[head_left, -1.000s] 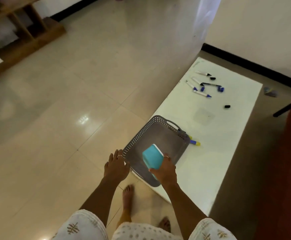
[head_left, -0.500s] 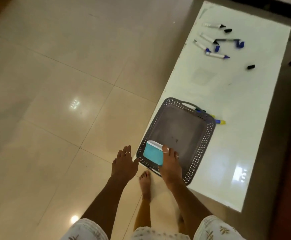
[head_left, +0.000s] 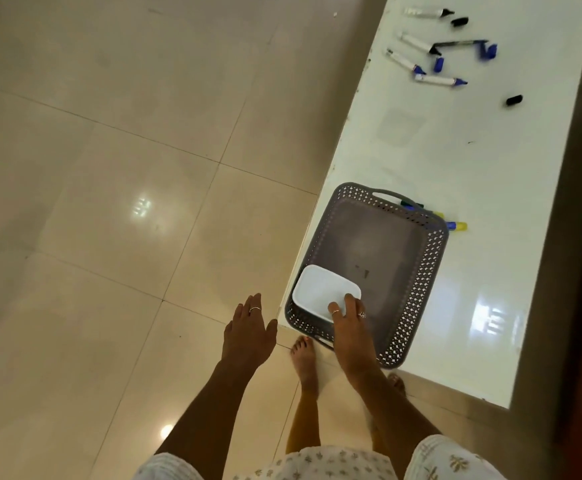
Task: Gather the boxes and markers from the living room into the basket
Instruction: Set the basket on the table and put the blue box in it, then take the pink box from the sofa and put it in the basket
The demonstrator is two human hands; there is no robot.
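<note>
In the head view, a white-topped box (head_left: 322,292) is seen lying flat in the near left corner of the grey perforated basket (head_left: 421,282), which stands on the near end of the white table (head_left: 456,161). The right hand (head_left: 350,327) is laid over the box's near right corner, its fingers fairly straight and resting on the lid; whether the thumb is hooked under an edge cannot be told. The left hand (head_left: 248,329) is held open over the floor tiles just left of the basket, with nothing in it.

The scattered markers (head_left: 431,60) and loose caps (head_left: 513,100) are found at the far end of the table, well apart from both hands and straight ahead and to the right. Their long axes are mostly laid across the table's width, at slight slants. Two more markers (head_left: 454,225) are tucked just behind the basket's far rim. The right hand is judged the nearer to all of them, so the next reach is likely to be made forward by that arm.

Compared with half a second ago, the box has been lowered from a tilted hold, teal side showing, to lie flat with its white face up.
</note>
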